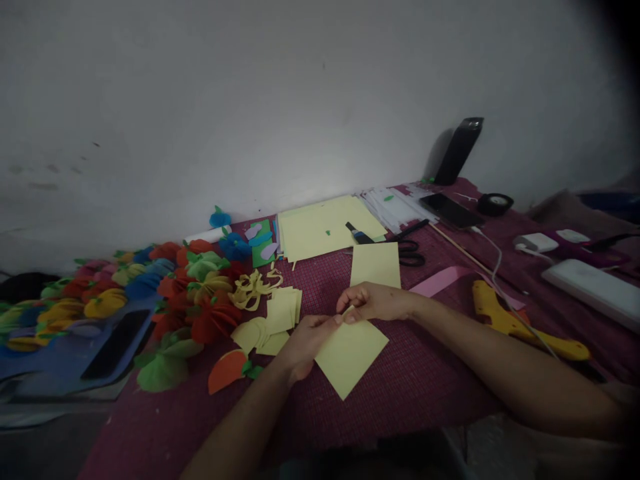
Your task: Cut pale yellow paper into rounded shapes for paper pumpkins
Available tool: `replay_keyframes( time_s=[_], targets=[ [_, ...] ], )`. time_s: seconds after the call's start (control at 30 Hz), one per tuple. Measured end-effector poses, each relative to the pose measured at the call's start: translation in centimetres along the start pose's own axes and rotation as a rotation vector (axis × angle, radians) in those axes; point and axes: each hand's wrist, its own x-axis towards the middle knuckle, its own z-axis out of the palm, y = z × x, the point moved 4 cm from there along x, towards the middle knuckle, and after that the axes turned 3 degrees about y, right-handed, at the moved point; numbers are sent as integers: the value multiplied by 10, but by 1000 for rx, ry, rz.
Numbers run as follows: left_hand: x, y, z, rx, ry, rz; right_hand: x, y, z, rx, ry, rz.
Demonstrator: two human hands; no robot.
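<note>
A square sheet of pale yellow paper (353, 357) lies turned cornerwise on the table in front of me. My left hand (311, 340) grips its far left edge, fingers closed. At the far corner my right hand (373, 303) pinches the same sheet, and the fingertips of both hands meet there. Just beyond my right hand rests another yellow square (376, 261). Small yellow paper pieces (283, 312) and curly paper offcuts (254, 288) lie left of my hands. An orange half-round paper piece (227, 371) with green bits sits nearer my left forearm.
Colourful paper pumpkins (210, 313) crowd the left side. Behind are large yellow sheets (325, 230), a utility knife (359, 233) and scissors (411, 253). To the right lie a pink strip (440, 281), a yellow glue gun (525, 327), a phone (453, 211) and a white power strip (595, 290) with cable.
</note>
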Motion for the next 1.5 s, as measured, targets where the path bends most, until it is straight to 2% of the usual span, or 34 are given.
replay_keyframes(
  time_s=[0.53,0.9,1.17,1.5],
  targets=[
    [3,-2,-3,-2,61,46,1,3,1,30,19,47],
    [2,1,-1,12,55,23,4,8,1,83,26,55],
    [3,3,-5,-59,58,81,2,3,-15,112,131,73],
    [-5,16,-10,20,22,67,-11,-3,-42,209,242,118]
  ],
)
